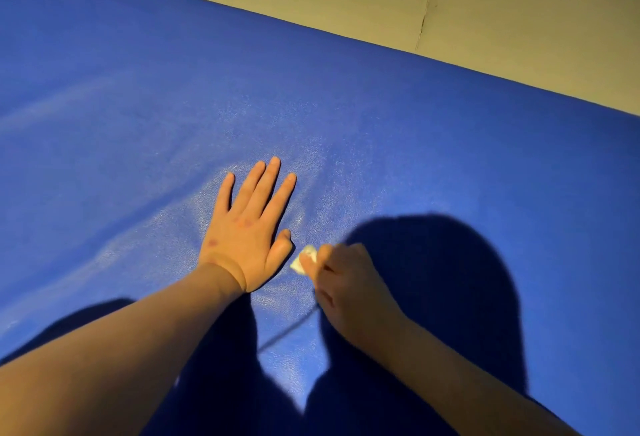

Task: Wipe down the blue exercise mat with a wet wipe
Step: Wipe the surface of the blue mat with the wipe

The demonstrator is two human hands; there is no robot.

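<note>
While the left hand (246, 227) lies flat, fingers straight, on the wide blue textured vinyl exercise mat (381, 123) spread over the floor, the right hand (346, 283) pinches a small crumpled white wet wipe (304, 259) against the mat beside it. The wipe looks limp, damp and tearable, best kept bunched under the fingertips.

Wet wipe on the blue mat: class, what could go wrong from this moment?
1. The right hand pinches only a small wad of wet wipe, so strokes may leave unwiped strips.
2. The left hand lies flat on the mat beside it; that patch could be skipped.
3. The shadow darkens the near mat, possibly hiding missed spots.
</note>
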